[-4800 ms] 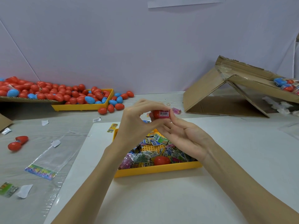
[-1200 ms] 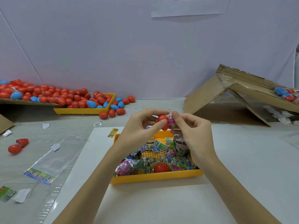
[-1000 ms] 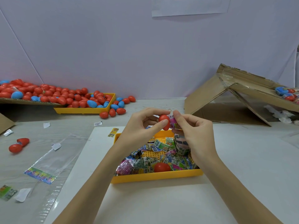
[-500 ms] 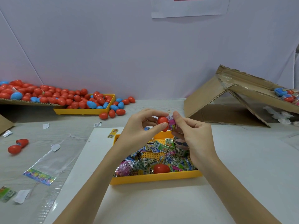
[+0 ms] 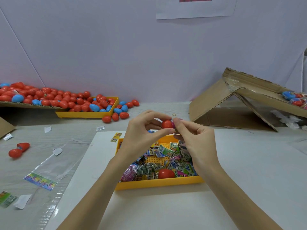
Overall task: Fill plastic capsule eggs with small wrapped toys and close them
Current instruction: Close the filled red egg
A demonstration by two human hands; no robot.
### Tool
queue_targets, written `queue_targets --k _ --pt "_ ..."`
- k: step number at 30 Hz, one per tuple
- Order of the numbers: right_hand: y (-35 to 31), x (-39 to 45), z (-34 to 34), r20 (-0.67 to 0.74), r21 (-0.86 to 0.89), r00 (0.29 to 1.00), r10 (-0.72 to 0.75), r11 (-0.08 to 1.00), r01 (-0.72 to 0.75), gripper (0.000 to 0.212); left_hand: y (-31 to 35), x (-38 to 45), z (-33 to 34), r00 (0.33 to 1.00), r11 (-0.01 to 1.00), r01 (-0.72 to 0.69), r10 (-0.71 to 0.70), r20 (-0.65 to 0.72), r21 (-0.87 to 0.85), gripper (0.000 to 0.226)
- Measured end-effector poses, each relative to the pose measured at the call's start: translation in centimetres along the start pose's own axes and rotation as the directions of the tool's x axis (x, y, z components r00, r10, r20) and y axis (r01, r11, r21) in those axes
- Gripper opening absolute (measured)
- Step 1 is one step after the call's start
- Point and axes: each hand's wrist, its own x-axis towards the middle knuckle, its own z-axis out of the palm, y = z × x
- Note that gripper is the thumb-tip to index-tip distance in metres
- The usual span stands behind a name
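Observation:
My left hand pinches a red capsule egg half between thumb and fingers, above the far edge of a yellow tray. My right hand pinches a small pink wrapped toy against the egg's right side and holds another wrapped packet under its curled lower fingers. The tray holds several wrapped toys and one red egg piece.
A second yellow tray and cardboard sheet at the back left hold several red and blue eggs. An open red egg, clear bags and paper scraps lie at left. A folded cardboard box stands at right.
The hands went from closing a labelled red egg to holding a red egg half with a pink toy pushed at it; over the last second they barely moved.

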Motion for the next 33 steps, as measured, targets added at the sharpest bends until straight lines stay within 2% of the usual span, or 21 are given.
queue_targets --k 7,14,18,24,29,33 --pt "-0.41 0.22 0.2 0.044 0.057 0.993 0.114 0.992 -0.116 0.024 -0.11 0.17 -0.35 1.0 1.0 0.012 -0.012 -0.003 -0.013 0.033" --pt "-0.23 0.39 -0.15 0.072 -0.038 0.997 -0.031 0.999 0.034 0.017 0.13 0.34 -0.66 0.999 0.999 0.032 -0.031 0.015 -0.029 0.032" --pt "0.03 0.61 -0.16 0.016 0.008 1.0 0.005 1.0 -0.005 0.011 0.19 0.31 -0.67 1.0 0.999 0.014 -0.013 0.021 -0.043 0.029" --pt "-0.07 0.62 -0.03 0.079 0.053 0.994 0.071 0.996 -0.075 0.023 -0.06 0.3 -0.56 0.999 1.0 -0.016 0.016 0.038 -0.011 0.029" --pt "0.25 0.72 -0.01 0.068 -0.004 0.997 0.024 1.0 -0.023 0.027 -0.15 0.22 -0.39 0.999 0.999 0.013 -0.011 0.042 -0.035 0.026" --pt "0.31 0.79 -0.01 0.071 0.021 0.997 -0.041 0.999 0.04 0.03 -0.19 0.26 -0.51 0.993 0.98 0.116 -0.118 -0.006 -0.163 0.018"
